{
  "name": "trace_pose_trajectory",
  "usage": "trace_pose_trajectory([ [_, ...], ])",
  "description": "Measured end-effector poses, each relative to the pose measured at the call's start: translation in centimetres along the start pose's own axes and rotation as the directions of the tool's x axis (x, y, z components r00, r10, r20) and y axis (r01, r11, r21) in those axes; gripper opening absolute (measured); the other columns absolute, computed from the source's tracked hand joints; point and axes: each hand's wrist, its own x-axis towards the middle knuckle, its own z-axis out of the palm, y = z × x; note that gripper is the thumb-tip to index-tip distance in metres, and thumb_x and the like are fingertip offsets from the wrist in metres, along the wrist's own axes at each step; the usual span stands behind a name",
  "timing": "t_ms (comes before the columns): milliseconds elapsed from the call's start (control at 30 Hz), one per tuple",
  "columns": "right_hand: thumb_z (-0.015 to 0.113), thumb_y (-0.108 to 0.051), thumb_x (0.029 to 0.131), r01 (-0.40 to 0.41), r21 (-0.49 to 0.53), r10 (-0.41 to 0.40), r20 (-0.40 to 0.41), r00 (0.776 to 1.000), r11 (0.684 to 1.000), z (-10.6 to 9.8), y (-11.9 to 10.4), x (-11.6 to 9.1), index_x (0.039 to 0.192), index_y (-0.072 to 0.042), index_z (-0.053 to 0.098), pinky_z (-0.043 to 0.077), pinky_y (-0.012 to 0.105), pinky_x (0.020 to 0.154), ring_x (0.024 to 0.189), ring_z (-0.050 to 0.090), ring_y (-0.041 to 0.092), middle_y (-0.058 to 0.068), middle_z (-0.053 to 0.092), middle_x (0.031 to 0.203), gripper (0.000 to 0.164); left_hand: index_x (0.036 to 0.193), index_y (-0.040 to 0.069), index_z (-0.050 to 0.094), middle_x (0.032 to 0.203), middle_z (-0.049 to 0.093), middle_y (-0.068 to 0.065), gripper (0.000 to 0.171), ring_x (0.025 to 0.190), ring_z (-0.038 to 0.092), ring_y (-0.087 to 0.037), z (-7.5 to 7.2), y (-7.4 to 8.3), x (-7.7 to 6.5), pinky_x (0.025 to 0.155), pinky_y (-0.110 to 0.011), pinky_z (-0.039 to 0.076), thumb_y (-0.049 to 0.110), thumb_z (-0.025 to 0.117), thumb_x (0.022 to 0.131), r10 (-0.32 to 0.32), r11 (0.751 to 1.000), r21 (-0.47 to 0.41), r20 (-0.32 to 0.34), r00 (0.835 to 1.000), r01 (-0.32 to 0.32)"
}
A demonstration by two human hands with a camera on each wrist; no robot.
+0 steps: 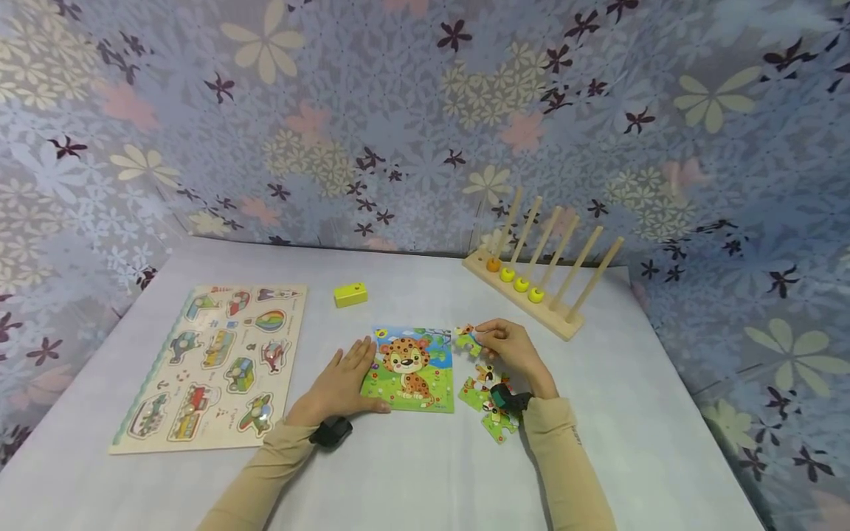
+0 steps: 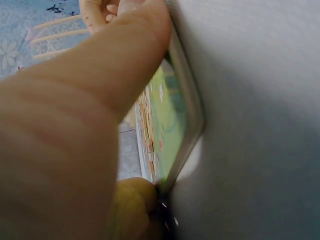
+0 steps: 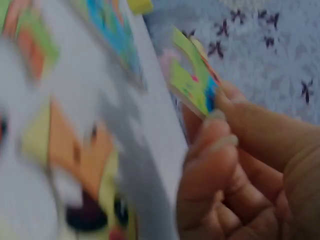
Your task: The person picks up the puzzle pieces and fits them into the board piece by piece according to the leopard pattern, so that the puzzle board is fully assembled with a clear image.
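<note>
Currently: Right Hand (image 1: pixel 510 348) Pinches a Puzzle Piece (image 1: pixel 468 341) Beside the Leopard Picture (image 1: pixel 408 372)

Two tan sleeves (image 1: pixel 265 464) reach in over the near side of the white table (image 1: pixel 412 472), and each wrist wears a black strap (image 1: pixel 330 432). Just left of the right wrist lie loose puzzle pieces (image 1: pixel 499 426), green with bits of animals; the strap partly hides them, so their number is hard to tell. The leopard picture lies flat at the middle of the table, to the left of these pieces. The left hand (image 1: pixel 341 383) is open, its fingers stretched along the picture's left edge and its thumb near the near left corner. The right hand grips the puzzle piece between thumb and fingers, tilted, near the picture's far right corner.

Well to the left lies a wooden board (image 1: pixel 226 405) with vehicle shapes. Farther back, a yellow block (image 1: pixel 350 295) sits beyond the leopard picture. To the far right stands a peg rack (image 1: pixel 561 324) with one orange bead (image 1: pixel 493 264) and three yellow beads (image 1: pixel 521 285). Flowered cloth (image 1: pixel 398 184) hangs behind the table.
</note>
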Motion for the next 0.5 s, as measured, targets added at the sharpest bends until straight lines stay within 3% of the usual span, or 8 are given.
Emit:
trace_pose_trajectory([
  [133, 0.061, -0.016, 0.096, 0.022, -0.013, -0.02, 0.137, 0.99, 1.0, 1.1, -1.1, -0.2, 0.119, 0.004, 0.062, 0.049, 0.024, 0.058, 0.062, 0.057, 0.01, -0.002, 0.064, 0.078, 0.03, 0.152, -0.005, 0.016, 0.161, 0.013, -0.022, 0.111, 0.15, 0.014, -0.037, -0.1, 0.1, 0.0, 0.122, -0.055, 0.013, 0.053, 0.074, 0.078, -0.002, 1.0, -0.004, -0.005, 1.0, 0.002],
  [233, 0.061, -0.015, 0.096, 0.033, -0.009, -0.031, 0.194, 0.98, 0.999, 2.1, -1.3, -0.2, 0.12, 0.004, 0.061, 0.045, 0.024, 0.054, 0.059, 0.053, 0.011, -0.002, 0.064, 0.075, 0.031, 0.152, -0.005, 0.016, 0.161, 0.013, -0.022, 0.111, 0.15, 0.014, -0.037, -0.1, 0.1, 0.0, 0.122, -0.055, 0.013, 0.053, 0.074, 0.078, -0.008, 1.0, -0.002, -0.004, 1.0, 0.008],
  [400, 0.064, -0.017, 0.094, 0.02, -0.048, -0.01, 0.208, 0.978, 0.999, 3.8, -1.1, -0.2, 0.113, -0.001, 0.062, 0.034, 0.023, 0.045, 0.048, 0.038, 0.009, -0.002, 0.063, 0.071, 0.025, 0.152, -0.005, 0.017, 0.161, 0.013, -0.022, 0.111, 0.15, 0.015, -0.037, 0.0, 0.1, -0.1, 0.122, -0.055, 0.014, 0.053, 0.075, 0.077, -0.009, 1.0, 0.001, -0.006, 1.0, 0.009],
  [500, 0.068, -0.019, 0.091, 0.016, -0.104, 0.002, 0.172, 0.985, 0.994, 4.7, -1.0, -0.2, 0.105, -0.005, 0.065, 0.033, 0.024, 0.044, 0.05, 0.039, 0.01, 0.0, 0.065, 0.074, 0.02, 0.152, -0.005, 0.017, 0.161, 0.014, -0.022, 0.111, 0.15, 0.015, -0.037, 0.0, 0.1, -0.2, 0.122, -0.055, 0.014, 0.053, 0.074, 0.077, -0.007, 1.0, -0.003, -0.006, 1.0, 0.007],
])
